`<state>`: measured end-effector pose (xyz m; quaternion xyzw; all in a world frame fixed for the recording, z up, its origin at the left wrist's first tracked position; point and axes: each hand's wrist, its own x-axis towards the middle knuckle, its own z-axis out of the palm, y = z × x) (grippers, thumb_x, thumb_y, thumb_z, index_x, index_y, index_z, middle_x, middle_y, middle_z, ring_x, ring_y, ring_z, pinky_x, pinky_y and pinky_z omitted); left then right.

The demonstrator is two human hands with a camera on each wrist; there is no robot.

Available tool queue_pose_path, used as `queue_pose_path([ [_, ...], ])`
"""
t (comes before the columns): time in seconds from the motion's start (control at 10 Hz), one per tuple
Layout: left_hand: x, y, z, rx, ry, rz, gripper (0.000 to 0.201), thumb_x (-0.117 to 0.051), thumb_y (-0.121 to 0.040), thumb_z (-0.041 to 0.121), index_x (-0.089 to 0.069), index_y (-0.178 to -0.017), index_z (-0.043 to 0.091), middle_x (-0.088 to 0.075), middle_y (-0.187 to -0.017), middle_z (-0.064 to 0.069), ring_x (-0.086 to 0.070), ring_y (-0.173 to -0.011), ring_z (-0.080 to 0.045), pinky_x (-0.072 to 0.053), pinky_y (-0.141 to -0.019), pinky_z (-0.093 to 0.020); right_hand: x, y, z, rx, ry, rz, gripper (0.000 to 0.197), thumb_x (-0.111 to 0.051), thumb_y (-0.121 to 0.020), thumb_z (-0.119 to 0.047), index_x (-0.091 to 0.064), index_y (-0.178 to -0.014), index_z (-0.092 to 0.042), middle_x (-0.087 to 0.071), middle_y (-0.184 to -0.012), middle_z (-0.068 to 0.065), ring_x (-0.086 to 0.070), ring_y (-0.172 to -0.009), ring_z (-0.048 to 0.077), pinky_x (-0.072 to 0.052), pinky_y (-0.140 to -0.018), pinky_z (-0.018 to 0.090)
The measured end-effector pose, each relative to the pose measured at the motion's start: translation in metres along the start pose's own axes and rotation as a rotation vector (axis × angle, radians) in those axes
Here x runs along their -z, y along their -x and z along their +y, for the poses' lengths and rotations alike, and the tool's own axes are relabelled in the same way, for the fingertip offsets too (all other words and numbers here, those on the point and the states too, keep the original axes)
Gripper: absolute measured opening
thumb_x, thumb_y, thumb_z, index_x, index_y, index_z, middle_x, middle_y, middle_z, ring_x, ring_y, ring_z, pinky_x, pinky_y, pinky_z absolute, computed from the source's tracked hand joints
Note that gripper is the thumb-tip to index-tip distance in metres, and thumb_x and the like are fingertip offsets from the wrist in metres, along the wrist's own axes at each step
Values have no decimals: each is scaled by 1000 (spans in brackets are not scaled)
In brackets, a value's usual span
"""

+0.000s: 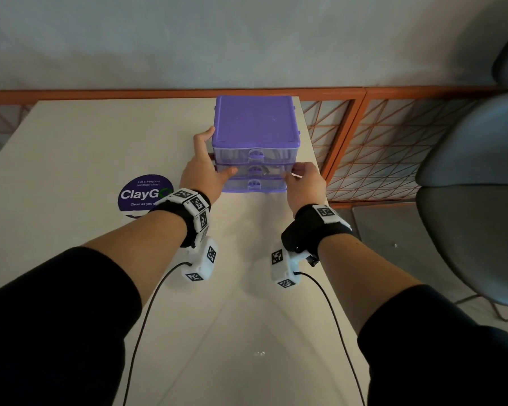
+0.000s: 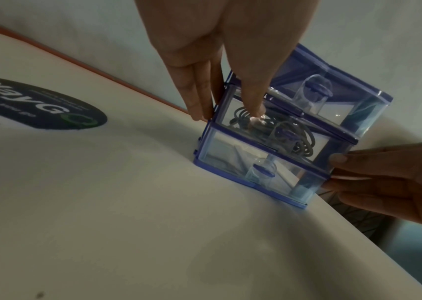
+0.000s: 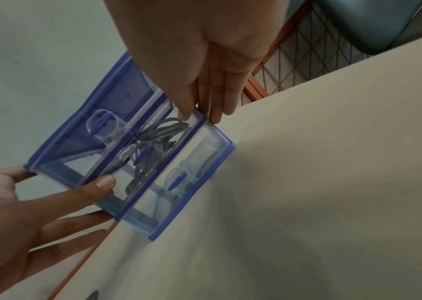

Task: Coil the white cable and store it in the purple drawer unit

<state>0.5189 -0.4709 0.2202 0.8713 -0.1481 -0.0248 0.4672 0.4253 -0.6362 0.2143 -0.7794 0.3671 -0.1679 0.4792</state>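
Note:
The purple drawer unit (image 1: 254, 121) stands at the table's far right edge, with three clear drawers. The white cable (image 2: 305, 142) lies coiled inside the middle drawer (image 1: 247, 171), which sits nearly flush with the frame. It also shows through the clear front in the right wrist view, cable (image 3: 163, 130). My left hand (image 1: 220, 150) is at the unit's left front corner, thumb pressed flat on the middle drawer's front and fingers straight along the left side. My right hand (image 1: 294, 171) touches the right end of the same drawer front, fingers straight beside the right wall.
A round dark "ClayGo" sticker (image 1: 143, 194) lies on the beige table (image 1: 85, 142) left of my left wrist. An orange mesh railing (image 1: 364, 142) runs behind and right of the table. A grey chair (image 1: 475, 186) stands at the right.

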Motion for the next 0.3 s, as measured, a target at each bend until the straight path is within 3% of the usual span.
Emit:
queue_pose_path([
  [0.1, 3, 2, 2, 9, 26, -50, 82, -72, -81, 20, -20, -143, 34, -69, -106, -3, -69, -91, -23, -55, -84, -44, 2, 11, -1, 3, 3, -62, 36, -51, -95, -31, -54, -129, -17, -64, -127, 1, -61, -112, 23, -43, -85, 28],
  [0.2, 9, 6, 3, 35, 76, -103, 83, -68, -84, 19, -14, -144, 39, -62, -125, -4, -65, -107, -22, -52, -92, -46, 9, 25, 1, -4, -14, -115, 41, -47, -96, -29, -49, -136, -20, -59, -134, -2, -59, -117, 20, -42, -91, 27],
  [0.3, 15, 16, -4, 94, 25, -97, 78, -65, -86, 21, -17, -147, 29, -56, -135, -3, -60, -116, -22, -48, -98, -45, 13, 43, 10, -23, -55, -99, 38, -48, -95, -26, -53, -132, -18, -60, -131, -1, -59, -114, 19, -43, -92, 28],
])
